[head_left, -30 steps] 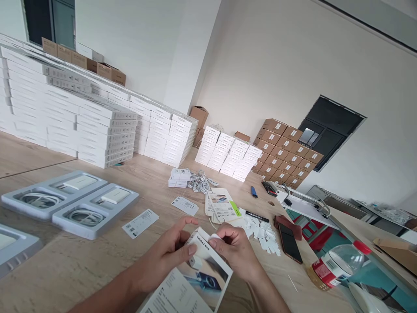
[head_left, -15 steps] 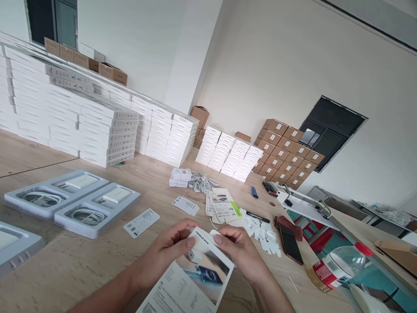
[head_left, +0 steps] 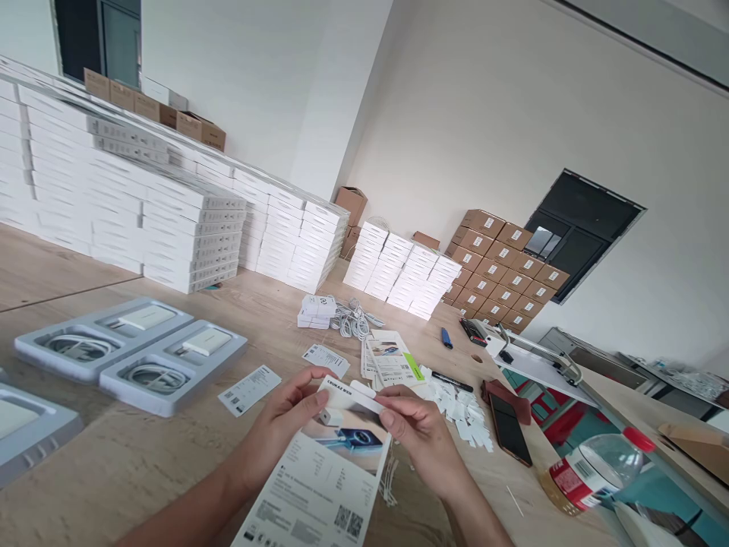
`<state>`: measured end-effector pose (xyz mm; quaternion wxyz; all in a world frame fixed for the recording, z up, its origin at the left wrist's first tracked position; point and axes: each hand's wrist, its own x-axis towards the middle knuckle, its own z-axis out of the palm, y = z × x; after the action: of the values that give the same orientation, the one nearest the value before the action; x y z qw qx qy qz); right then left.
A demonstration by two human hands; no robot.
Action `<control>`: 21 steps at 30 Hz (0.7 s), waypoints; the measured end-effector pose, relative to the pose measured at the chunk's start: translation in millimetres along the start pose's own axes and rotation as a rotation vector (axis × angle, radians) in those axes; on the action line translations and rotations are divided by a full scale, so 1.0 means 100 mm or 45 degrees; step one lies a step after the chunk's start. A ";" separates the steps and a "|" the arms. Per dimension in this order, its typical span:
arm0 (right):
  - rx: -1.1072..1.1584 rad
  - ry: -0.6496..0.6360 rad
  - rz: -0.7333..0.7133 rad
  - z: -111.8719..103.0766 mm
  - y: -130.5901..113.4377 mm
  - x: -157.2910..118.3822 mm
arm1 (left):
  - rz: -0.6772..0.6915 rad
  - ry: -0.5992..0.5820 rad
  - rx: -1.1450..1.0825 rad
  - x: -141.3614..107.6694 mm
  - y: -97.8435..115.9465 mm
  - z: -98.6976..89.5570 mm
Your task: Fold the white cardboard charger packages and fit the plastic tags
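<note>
A white printed box sleeve (head_left: 319,479) with a picture of a charger and phone is between my two hands at the bottom middle. My left hand (head_left: 290,414) pinches its upper left corner, thumb on the printed face. On the right side, my right hand (head_left: 418,429) grips the top edge near a small white flap (head_left: 363,389) that stands up from the card. Left of my hands, a printed card (head_left: 249,390) lies on the table, and another card (head_left: 326,358) lies just beyond my left fingers. Part of each hand's fingers is hidden behind the sleeve.
Grey trays (head_left: 174,365) holding chargers and coiled cables lie at left. White boxes (head_left: 187,235) are stacked behind. White paper slips (head_left: 464,414), a phone (head_left: 509,427) and a bottle (head_left: 595,471) are at right. Loose cables (head_left: 351,317) and printed sleeves (head_left: 390,358) lie ahead.
The printed sleeve has turned more upright and moved slightly left, showing more of its lower text and codes. The white flap at its top shows more clearly. Both hands keep hold.
</note>
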<state>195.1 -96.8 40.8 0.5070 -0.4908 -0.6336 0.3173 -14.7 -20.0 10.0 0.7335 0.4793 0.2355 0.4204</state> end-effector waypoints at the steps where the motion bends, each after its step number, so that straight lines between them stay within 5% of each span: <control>1: 0.016 0.006 -0.004 0.02 0.01 0.00 | 0.002 0.007 0.012 0.00 0.00 -0.01; 4: 0.062 0.046 0.094 0.05 0.05 0.00 | 0.013 -0.029 0.127 -0.02 0.00 -0.01; 11: 0.311 -0.094 0.445 0.07 0.05 -0.01 | 0.155 -0.426 0.434 -0.11 0.05 0.04; 17: 0.753 -0.106 0.698 0.13 0.17 -0.01 | 0.396 -0.485 0.668 -0.16 0.08 0.05; 21: 0.752 -0.097 0.739 0.13 0.18 -0.05 | 0.338 -0.486 0.555 -0.16 0.02 0.07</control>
<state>188.6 -94.6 19.1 0.4916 -0.4703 -0.3689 0.6333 -18.7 -37.1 14.0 0.5832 0.7220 0.1135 0.3546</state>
